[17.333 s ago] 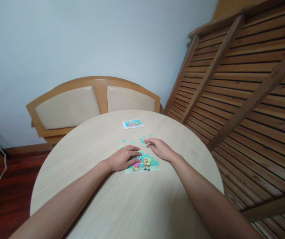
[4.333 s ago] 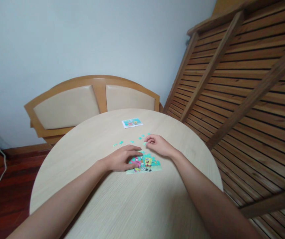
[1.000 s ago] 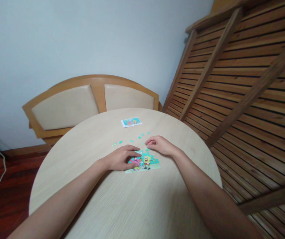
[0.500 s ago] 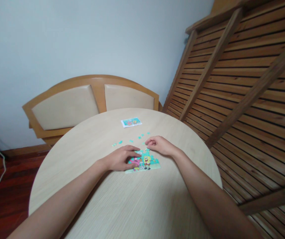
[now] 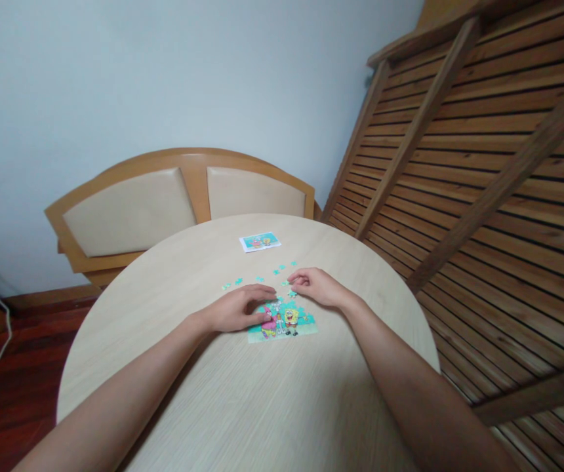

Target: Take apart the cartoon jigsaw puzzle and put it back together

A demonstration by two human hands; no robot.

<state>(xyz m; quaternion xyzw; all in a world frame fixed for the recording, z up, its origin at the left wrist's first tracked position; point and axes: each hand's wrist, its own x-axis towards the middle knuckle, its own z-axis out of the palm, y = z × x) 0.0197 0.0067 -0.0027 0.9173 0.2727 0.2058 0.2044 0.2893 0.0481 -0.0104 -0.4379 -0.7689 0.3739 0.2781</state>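
A partly assembled jigsaw puzzle [image 5: 306, 326] with a yellow and a pink cartoon character lies flat on the round table. My left hand [image 5: 237, 309] reaches over its left side, fingers stretched out and thumb apart, covering part of the upper left. Beyond the puzzle's top edge, my right hand [image 5: 315, 286] is low over the table with loosely bent fingers, nothing visible between them. A loose puzzle piece [image 5: 285, 283] lies at its fingertips, and another piece [image 5: 292, 294] sits just below them. Whether the fingertips touch either piece, I cannot tell.
Several turquoise pieces [image 5: 239, 281] are scattered behind the puzzle. Farther back lies a small picture card [image 5: 260, 242]. The round table [image 5: 242, 406] stands before a padded headboard [image 5: 134, 213], with a slatted wooden frame [image 5: 459, 164] leaning at the right.
My left hand has shifted slightly up and left, with its fingers closer together, uncovering more of the pink character. The right hand's fingers have loosened a little; it has barely moved.
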